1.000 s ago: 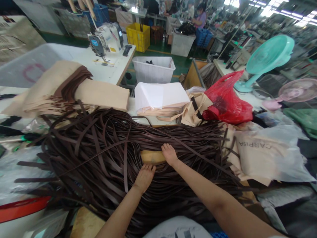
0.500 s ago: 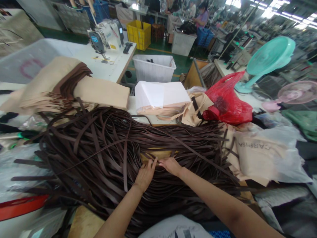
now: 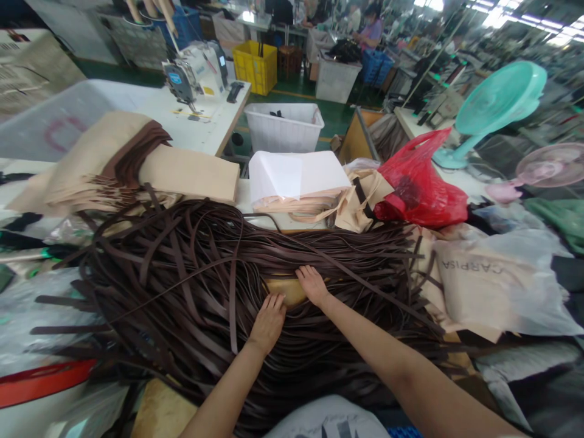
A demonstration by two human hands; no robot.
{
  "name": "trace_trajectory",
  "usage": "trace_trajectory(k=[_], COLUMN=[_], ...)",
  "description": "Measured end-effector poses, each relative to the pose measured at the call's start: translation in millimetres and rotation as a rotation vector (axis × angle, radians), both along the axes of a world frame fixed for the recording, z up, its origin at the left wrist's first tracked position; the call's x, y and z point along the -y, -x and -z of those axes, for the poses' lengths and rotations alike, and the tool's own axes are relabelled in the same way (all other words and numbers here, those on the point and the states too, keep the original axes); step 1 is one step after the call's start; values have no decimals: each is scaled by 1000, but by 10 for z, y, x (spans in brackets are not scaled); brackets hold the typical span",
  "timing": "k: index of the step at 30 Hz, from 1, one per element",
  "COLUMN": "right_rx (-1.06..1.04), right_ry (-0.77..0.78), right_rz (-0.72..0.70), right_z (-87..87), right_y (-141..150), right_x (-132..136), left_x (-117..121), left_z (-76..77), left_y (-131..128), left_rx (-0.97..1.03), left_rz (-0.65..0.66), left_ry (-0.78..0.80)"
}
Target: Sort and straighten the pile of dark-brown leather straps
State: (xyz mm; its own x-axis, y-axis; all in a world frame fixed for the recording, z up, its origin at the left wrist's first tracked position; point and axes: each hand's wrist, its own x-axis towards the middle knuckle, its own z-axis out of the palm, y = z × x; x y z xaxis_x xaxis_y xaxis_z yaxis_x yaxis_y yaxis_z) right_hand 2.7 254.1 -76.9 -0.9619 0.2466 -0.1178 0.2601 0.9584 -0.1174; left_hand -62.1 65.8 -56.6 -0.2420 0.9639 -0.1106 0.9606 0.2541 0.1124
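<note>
A big heap of dark brown straps [image 3: 182, 286] covers the table in front of me. Through a gap in the heap shows a tan patch [image 3: 280, 287] of the surface beneath. My left hand [image 3: 268, 321] lies flat on the straps just below that patch, fingers stretched out. My right hand [image 3: 312, 285] rests at the patch's right edge, fingers extended onto the straps and partly tucked among them. Neither hand visibly grips anything.
Folded beige bags with brown handles [image 3: 114, 158] lie at the back left, a white-covered stack [image 3: 296, 176] and a red plastic bag [image 3: 420, 182] behind the heap. A printed bag in clear plastic [image 3: 488, 286] lies right. A sewing machine [image 3: 196, 70], bins and fans stand beyond.
Half a second ago both hands met over the tan patch. My right hand has since moved back up and right, and my left hand has drawn down slightly, uncovering the patch.
</note>
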Motion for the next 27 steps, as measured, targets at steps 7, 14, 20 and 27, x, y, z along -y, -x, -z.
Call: trace_trajectory(k=[7, 14, 20, 27], right_rx=[48, 99, 143, 217], right_ry=[93, 251, 336, 366], right_rz=[-119, -194, -95, -100], right_z=[-11, -82, 22, 51], right_y=[-41, -317, -317, -236], right_x=[-41, 138, 114, 62], left_x=[-12, -38, -14, -19], left_z=[34, 90, 113, 120], left_y=[8, 31, 33, 41], left_rx=[-31, -41, -38, -25], left_rz=[40, 117, 110, 96], left_ry=[-51, -76, -73, -62])
